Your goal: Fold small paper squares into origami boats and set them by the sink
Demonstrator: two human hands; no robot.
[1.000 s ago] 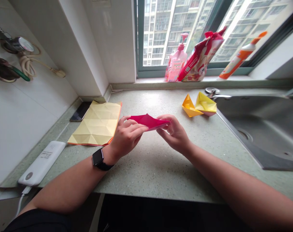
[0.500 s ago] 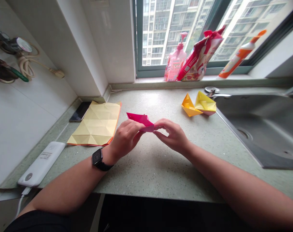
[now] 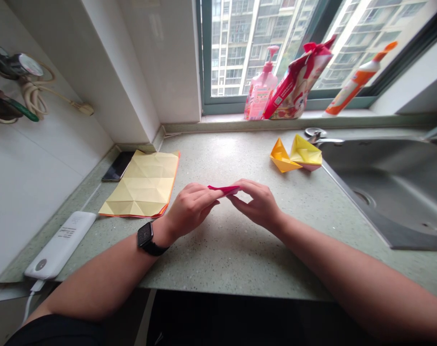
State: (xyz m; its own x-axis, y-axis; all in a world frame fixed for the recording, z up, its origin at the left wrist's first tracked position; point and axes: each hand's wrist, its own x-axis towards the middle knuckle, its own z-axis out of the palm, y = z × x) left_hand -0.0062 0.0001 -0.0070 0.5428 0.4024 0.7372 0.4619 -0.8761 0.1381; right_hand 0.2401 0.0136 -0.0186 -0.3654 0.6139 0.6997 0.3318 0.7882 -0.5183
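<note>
A folded piece of pink-red paper [image 3: 223,189] is pinched between both hands just above the speckled green counter [image 3: 232,250]. My left hand [image 3: 189,207], with a black watch on its wrist, grips the paper's left end with closed fingers. My right hand [image 3: 258,203] pinches the right end. Only a thin flattened strip of the paper shows between the fingers. A creased yellow sheet [image 3: 144,184] lies on the counter to the left of my left hand.
Two folded paper boats, orange [image 3: 282,158] and yellow [image 3: 306,154], sit by the steel sink [image 3: 387,187]. A phone [image 3: 118,166] and a white power bank [image 3: 59,246] lie at the left. A pink pump bottle [image 3: 259,91], a red pouch [image 3: 297,81] and an orange-capped bottle [image 3: 358,81] stand on the window sill.
The pink-red paper was held open and wide, then was pressed together. It is now flattened to a thin strip and sits lower between both hands.
</note>
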